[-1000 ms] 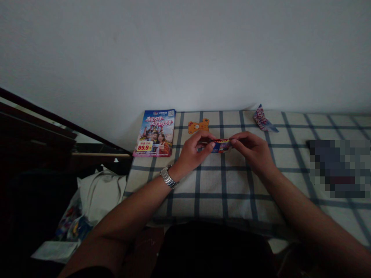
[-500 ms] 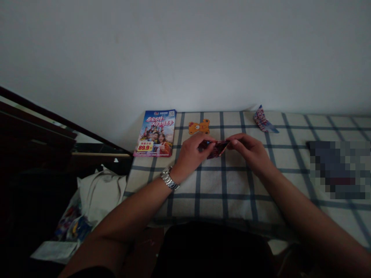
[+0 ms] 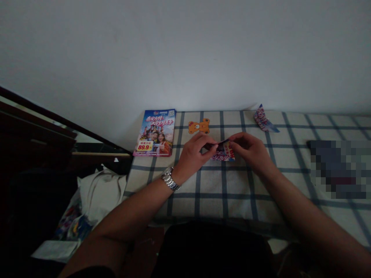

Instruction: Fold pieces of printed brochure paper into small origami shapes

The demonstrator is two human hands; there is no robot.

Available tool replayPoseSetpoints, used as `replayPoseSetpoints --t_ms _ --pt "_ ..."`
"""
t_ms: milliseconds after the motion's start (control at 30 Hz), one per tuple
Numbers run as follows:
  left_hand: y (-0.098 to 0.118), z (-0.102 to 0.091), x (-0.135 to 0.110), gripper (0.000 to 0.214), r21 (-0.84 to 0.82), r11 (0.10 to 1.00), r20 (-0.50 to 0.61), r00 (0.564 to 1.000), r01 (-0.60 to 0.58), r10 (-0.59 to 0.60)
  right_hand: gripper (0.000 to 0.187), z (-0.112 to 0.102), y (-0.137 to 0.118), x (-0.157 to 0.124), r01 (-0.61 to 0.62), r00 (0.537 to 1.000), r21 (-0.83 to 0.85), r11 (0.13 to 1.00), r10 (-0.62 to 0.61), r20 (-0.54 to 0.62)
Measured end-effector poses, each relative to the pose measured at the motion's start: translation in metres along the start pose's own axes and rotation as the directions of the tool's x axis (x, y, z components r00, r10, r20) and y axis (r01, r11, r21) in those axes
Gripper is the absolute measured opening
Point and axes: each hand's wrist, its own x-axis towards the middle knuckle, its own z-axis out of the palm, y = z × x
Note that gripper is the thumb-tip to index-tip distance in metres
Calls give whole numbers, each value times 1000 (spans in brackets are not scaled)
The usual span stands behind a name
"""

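A small piece of printed paper (image 3: pixel 222 155) is held between the two hands, over the middle of the checked cloth (image 3: pixel 210 193); whether the cloth is touched by its lower edge cannot be told. The paper's left end is pinched by the left hand (image 3: pixel 197 154), the grip being narrow, with thumb and forefinger brought together; its right end is pinched by the right hand (image 3: pixel 251 150) in a like narrow grip, with the thumb laid near a patch of red lettering. Pink and white print is shown along the paper's lower part; its exact folds are too small to be made out. A metal watch (image 3: pixel 171 178) is worn on the left wrist.

Just beyond the left hand, an orange bear-shaped piece (image 3: pixel 199 126) is laid flat on the cloth; to its left, a stack of leaflets (image 3: pixel 156 133) is placed near the wall (image 3: pixel 185 58), with "89.9" printed on the top one; farther right, beyond the right hand, a folded printed piece (image 3: pixel 264 120) is set near the wall, one corner pointed upward; at the far right, a dark item (image 3: pixel 333 166) is blurred into blocks and cannot be identified. Below the cloth's left edge, a white bag (image 3: pixel 101 193) is seen.
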Motion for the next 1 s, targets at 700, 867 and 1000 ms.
replayPoseSetpoints --t_ms 700,867,1000 --pt "1 2 0 7 -47 999 -50 999 -21 18 18 3 -4 -4 54 998 -197 979 -61 -30" --pt "2 2 1 5 -79 996 -83 995 39 -46 16 3 -4 -4 81 996 -215 973 -86 -13" --pt "2 1 1 5 -89 994 -83 994 58 -66 16 4 -5 -5 84 996 -219 972 -91 -22"
